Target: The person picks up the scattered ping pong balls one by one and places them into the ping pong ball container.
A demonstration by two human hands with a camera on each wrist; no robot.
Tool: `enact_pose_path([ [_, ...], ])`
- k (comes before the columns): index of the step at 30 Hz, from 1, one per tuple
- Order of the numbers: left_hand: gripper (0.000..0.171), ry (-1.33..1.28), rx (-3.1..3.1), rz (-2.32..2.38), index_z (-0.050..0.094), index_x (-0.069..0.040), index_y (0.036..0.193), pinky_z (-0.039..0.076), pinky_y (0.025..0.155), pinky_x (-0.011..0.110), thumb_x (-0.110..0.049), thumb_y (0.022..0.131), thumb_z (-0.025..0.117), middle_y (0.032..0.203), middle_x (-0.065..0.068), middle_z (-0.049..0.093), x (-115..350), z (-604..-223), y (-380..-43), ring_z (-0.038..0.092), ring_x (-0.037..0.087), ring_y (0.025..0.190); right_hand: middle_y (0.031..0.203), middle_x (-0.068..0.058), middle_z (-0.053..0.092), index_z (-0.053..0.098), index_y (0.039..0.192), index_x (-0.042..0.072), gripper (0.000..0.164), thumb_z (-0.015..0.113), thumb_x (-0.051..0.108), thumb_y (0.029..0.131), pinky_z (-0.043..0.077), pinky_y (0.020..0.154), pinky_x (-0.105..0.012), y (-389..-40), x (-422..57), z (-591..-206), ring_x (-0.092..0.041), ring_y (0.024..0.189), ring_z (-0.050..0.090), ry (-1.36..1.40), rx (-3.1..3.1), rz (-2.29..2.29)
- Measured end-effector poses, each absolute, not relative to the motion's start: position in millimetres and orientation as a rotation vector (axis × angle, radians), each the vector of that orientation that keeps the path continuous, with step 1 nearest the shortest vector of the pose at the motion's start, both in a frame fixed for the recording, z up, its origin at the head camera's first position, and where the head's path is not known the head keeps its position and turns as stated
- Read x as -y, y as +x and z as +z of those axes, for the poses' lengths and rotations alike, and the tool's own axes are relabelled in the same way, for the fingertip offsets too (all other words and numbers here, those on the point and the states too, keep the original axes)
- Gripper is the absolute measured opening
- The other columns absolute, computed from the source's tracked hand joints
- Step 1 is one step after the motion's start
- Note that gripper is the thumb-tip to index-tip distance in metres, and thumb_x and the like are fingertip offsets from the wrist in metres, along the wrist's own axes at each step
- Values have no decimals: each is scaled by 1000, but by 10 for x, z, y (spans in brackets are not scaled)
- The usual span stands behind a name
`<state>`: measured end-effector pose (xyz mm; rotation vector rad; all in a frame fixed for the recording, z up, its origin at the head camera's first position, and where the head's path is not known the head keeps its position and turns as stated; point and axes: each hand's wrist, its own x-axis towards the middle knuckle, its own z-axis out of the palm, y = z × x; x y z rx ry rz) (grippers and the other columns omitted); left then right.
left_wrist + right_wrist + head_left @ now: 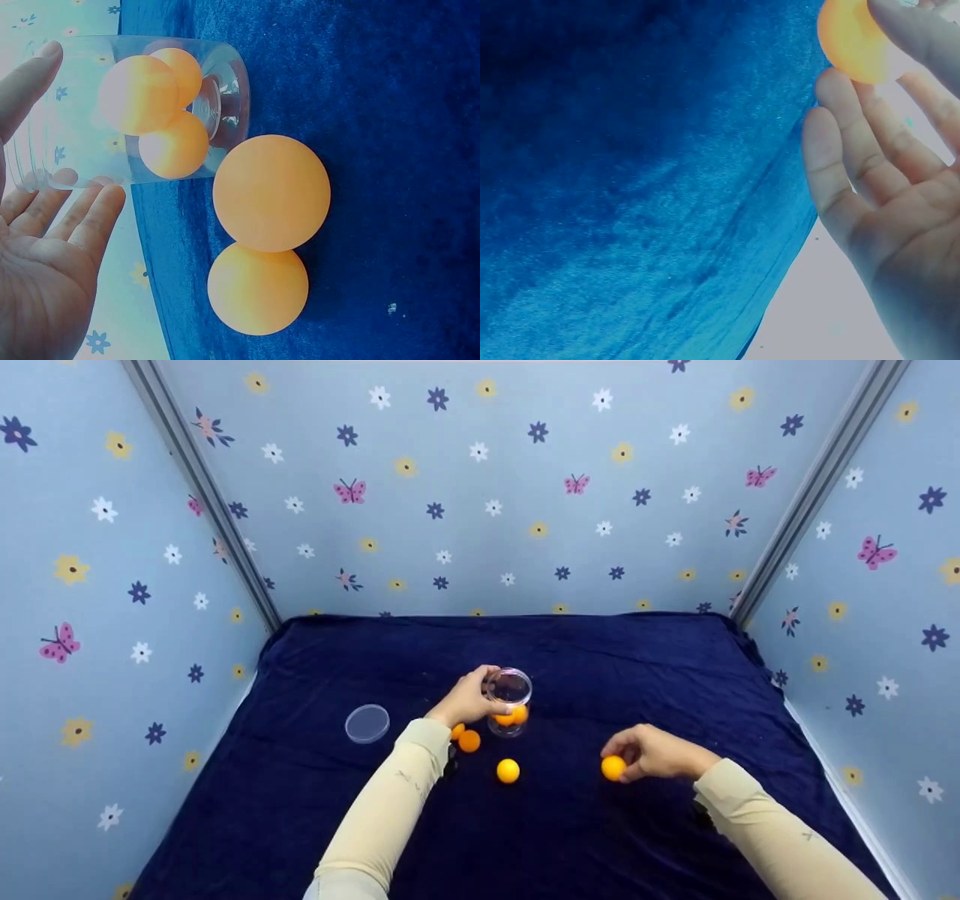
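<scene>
My left hand (466,701) grips a clear plastic jar (511,687) near its open top, thumb and fingers on opposite sides. The jar stands upright on the cloth with three orange ping-pong balls (139,95) at its bottom in the left wrist view. Close beside it, two more orange balls (271,193) lie partly overlapping in that view. Over to the right, my right hand (660,753) pinches another orange ball (613,768) between thumb and fingers; the right wrist view shows only part of this ball (853,39).
A single orange ball (508,771) lies on the dark blue cloth (570,840) in front of the jar. Left of the jar is a round clear lid (367,724), flat on the cloth. Flower-patterned walls (480,510) stand at the back and both sides.
</scene>
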<state>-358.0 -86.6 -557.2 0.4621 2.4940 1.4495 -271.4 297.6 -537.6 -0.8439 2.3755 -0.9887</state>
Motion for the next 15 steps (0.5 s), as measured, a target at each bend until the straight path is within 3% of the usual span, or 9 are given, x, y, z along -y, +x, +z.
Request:
enact_pose_path([
  [8,87,460,-2512,1428,47,-3,159,50,118,50,-19,87,94,152,18,61,864,-5573,-3575,61,35,138,111,-20,79,75,124,-6,40,88,2,88,61,80,-21,-2774,-2943,-5346,-15,92,74,-862,-2426,-1082],
  [15,87,479,-2545,1407,49,-2,157,48,119,49,-19,86,94,150,18,63,868,-5567,-3592,61,34,137,105,-14,79,77,124,0,38,90,8,88,59,78,-21,-2802,-2905,-5317,-11,87,72,-853,-2573,-1110],
])
